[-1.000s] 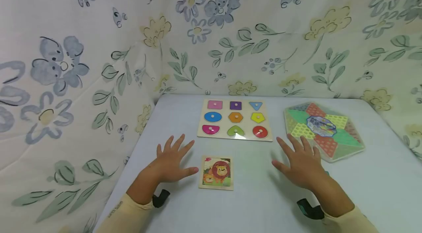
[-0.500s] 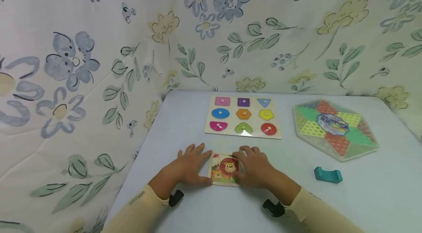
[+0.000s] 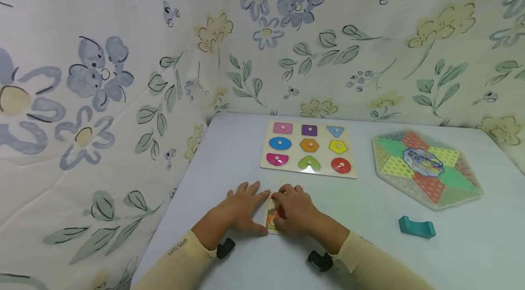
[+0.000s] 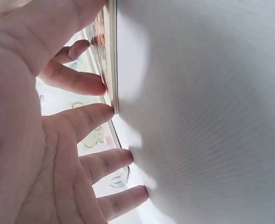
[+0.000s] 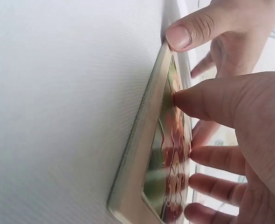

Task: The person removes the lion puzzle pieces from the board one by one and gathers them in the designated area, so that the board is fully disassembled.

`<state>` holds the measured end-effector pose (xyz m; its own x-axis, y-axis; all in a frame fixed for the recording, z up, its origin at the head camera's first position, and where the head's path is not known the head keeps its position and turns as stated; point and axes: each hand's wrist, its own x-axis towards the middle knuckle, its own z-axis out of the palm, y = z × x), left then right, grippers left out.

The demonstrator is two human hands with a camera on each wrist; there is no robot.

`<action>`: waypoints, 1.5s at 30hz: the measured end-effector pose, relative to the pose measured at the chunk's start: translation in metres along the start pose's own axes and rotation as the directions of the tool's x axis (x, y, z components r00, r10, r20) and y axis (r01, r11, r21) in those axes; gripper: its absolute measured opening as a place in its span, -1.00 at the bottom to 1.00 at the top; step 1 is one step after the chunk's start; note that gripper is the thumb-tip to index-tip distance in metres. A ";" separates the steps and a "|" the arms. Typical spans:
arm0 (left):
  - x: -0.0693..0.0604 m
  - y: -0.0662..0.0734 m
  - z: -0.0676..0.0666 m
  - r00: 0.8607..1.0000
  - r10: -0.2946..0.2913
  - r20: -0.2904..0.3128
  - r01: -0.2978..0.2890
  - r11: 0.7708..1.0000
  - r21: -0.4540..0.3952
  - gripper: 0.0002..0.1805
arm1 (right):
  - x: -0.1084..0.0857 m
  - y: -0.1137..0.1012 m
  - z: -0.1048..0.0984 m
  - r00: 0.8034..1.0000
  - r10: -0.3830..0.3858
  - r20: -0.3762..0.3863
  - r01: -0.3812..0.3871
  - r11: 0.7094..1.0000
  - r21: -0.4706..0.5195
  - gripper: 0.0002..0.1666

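A small square wooden jigsaw puzzle [image 3: 270, 220] with a lion picture lies flat on the table, its right part covered by my right hand. My left hand [image 3: 242, 211] spreads its fingers at the puzzle's left side, thumb and index fingertip touching the frame near two corners. Over the picture is my right hand [image 3: 298, 212], its thumb and fingertips resting on the pieces. In the right wrist view the puzzle's wooden frame [image 5: 137, 149] sits on the cloth, and the pieces [image 5: 170, 154] lie within it. The left wrist view shows the frame's edge [image 4: 113, 60] side-on.
Behind the puzzle lies a wooden shape board [image 3: 308, 148] with colourful knobbed shapes. A hexagonal game board [image 3: 426, 167] under a clear cover is at the back right, with a teal bracket-like block [image 3: 416, 227] in front of it. Floral fabric [image 3: 328, 30] hangs around the table.
Both hands have come down and inward from above the table to the puzzle. The right hand has moved left over the picture. The view has shifted slightly.
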<state>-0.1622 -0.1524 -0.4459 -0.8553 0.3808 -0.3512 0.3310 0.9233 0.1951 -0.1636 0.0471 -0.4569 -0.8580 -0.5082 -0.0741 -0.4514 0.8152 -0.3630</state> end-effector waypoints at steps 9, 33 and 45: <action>-0.003 0.002 -0.001 1.000 -0.010 -0.001 0.010 1.000 -0.002 0.14 | -0.001 -0.001 0.000 1.000 0.011 0.020 -0.012 0.999 0.036 -0.25; 0.001 0.001 -0.003 1.000 -0.019 -0.011 0.019 1.000 -0.025 0.15 | 0.028 -0.004 -0.017 0.990 0.072 0.122 -0.089 0.986 0.144 -0.45; -0.001 0.002 0.000 1.000 -0.022 -0.004 0.022 0.999 -0.039 0.15 | 0.022 -0.007 -0.011 0.988 0.106 0.113 -0.122 0.982 0.144 -0.42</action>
<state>-0.1608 -0.1506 -0.4448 -0.8642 0.3601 -0.3514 0.2963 0.9287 0.2231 -0.1824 0.0331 -0.4455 -0.8679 -0.4468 -0.2172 -0.3032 0.8227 -0.4810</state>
